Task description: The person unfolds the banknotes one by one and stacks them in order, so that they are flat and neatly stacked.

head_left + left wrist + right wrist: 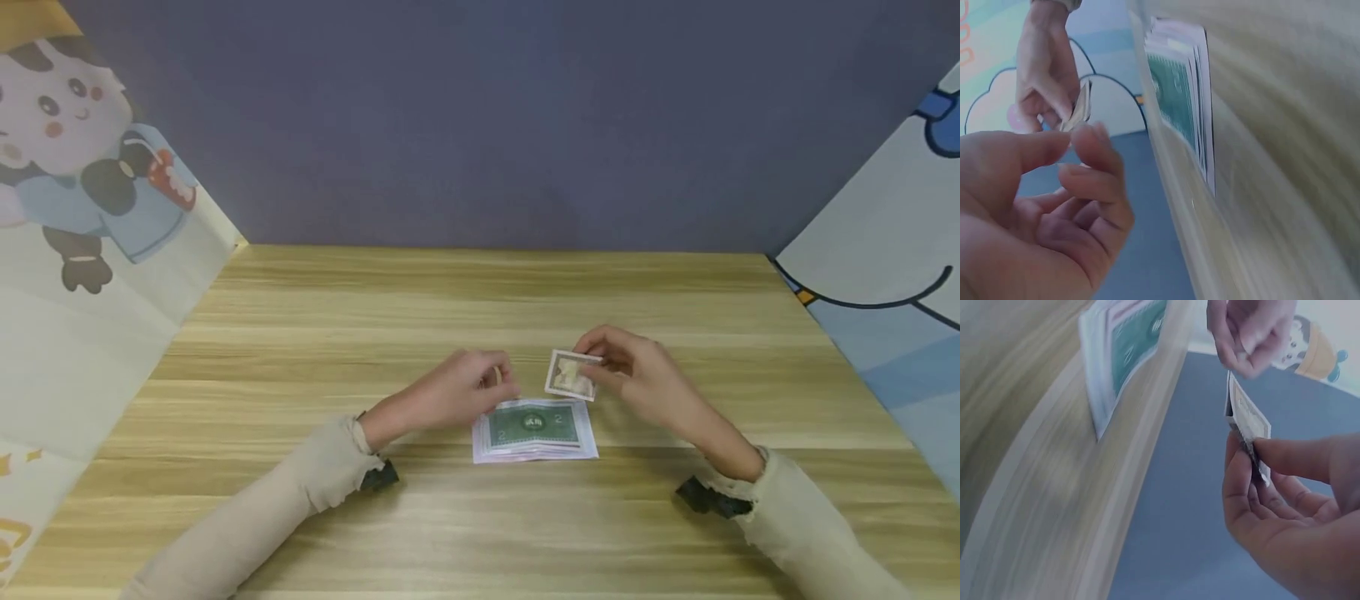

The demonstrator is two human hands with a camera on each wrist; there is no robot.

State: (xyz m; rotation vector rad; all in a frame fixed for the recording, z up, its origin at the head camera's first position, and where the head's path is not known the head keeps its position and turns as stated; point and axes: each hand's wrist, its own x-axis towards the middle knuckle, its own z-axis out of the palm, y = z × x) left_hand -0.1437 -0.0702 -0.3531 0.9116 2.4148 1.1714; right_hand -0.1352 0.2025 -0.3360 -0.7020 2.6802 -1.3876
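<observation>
My right hand (645, 379) pinches a small folded banknote (567, 375), brownish-yellow with a pale border, between thumb and fingers. In the right wrist view the folded banknote (1249, 422) is seen nearly edge-on, its layers slightly apart. My left hand (468, 387) hovers over the upper left of a stack of banknotes (534, 423), its fingers loosely bent and thumb near the index finger. Nothing shows in its grasp in the left wrist view. The stack has a green note marked 2 on top and pale, larger edges beneath.
The stack lies on a wood-grain table (375, 308). A dark blue-grey panel (495, 125) rises behind it. Cartoon-printed walls stand at the left (90, 350) and right (870, 217). Dark bands circle both wrists by the beige sleeves (262, 517).
</observation>
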